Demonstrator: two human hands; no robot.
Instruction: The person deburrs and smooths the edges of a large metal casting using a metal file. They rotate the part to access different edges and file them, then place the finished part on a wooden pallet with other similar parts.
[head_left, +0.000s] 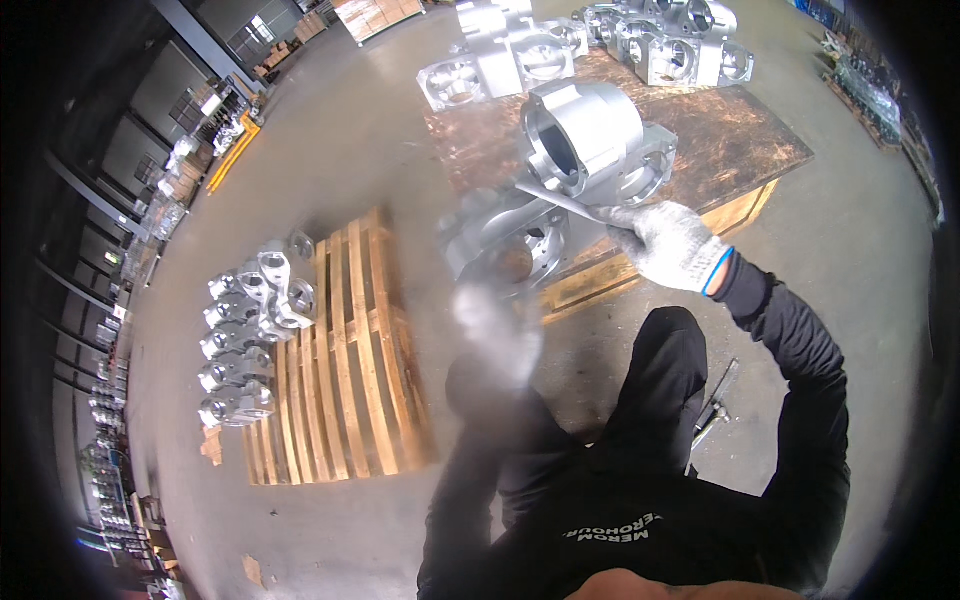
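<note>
The right hand [672,245] has its fingers closed on a thin grey strip [552,197]; the left hand [498,335] is blurred, so I cannot tell its grip. The metal casting [608,125] stands just beyond the right fingers. Probably, keeping the strip flat and steady serves best.

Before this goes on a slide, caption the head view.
Gloved right hand holding a slim tool by a silver metal part, left hand blurred nearby.
</note>
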